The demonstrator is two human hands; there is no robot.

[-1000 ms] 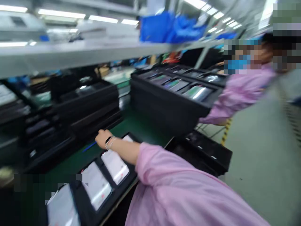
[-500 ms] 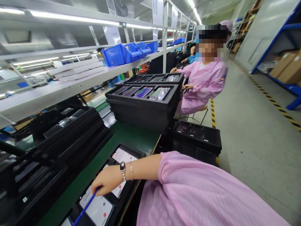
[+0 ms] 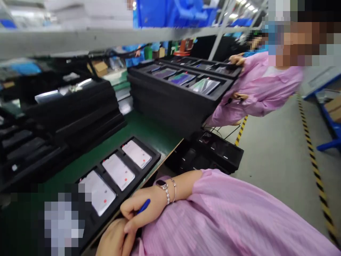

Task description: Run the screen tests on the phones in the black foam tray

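Note:
My right hand (image 3: 145,206), with a watch and bracelets at the wrist, is closed around a thin blue pen-like stick (image 3: 144,206). Only a short end of the stick shows above the fingers. Against its thumb rests my left hand (image 3: 114,236), curled at the bottom edge; whatever it may hold is hidden. Both hands are by the table's front edge, beside a black tray (image 3: 156,158). Phones with lit white screens lie in the tray's slots: a far phone (image 3: 137,154), a middle phone (image 3: 119,172) and a nearer phone (image 3: 97,192). The tray's near end is pixelated.
A tall stack of black trays (image 3: 170,103) with phones stands on the green table (image 3: 144,124). More black trays (image 3: 87,110) are at the left, others (image 3: 226,156) low at the right. A co-worker in pink (image 3: 266,89) sits beyond. Blue bins (image 3: 170,14) line the shelf.
My right hand has drawn back from over the phones to the table's front edge, still gripping the blue stick. My left hand has come into view beside it. The view has tilted down.

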